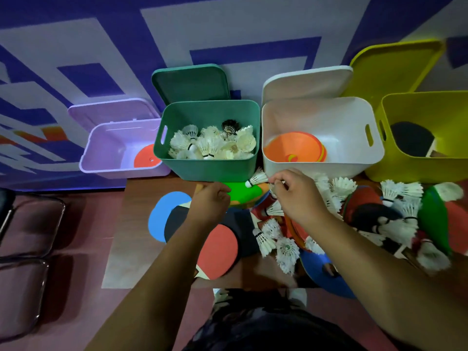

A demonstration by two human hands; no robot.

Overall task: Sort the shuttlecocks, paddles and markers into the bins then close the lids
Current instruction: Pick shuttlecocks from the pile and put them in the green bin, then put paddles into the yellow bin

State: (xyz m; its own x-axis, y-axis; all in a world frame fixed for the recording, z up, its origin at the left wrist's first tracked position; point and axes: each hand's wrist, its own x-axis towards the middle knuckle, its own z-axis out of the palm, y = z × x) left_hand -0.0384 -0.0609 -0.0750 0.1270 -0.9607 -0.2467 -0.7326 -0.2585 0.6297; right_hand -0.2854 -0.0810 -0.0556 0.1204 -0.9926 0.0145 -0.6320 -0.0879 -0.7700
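Right hand (296, 198) pinching a shuttlecock (257, 179) by the feather skirt, by the look of it; long axis left-right, cork end pointing left; sitting just near of the green bin (210, 165), at its near-right corner. Bin lies far and slightly left of that hand, lid up, shuttlecocks inside; probably just a short lift over the near wall. Left hand (211, 197) curled above the green marker (243, 192); can't tell if gripping anything. More shuttlecocks heaped on the bench (141, 188) at right; red paddle (217, 249) near centre.
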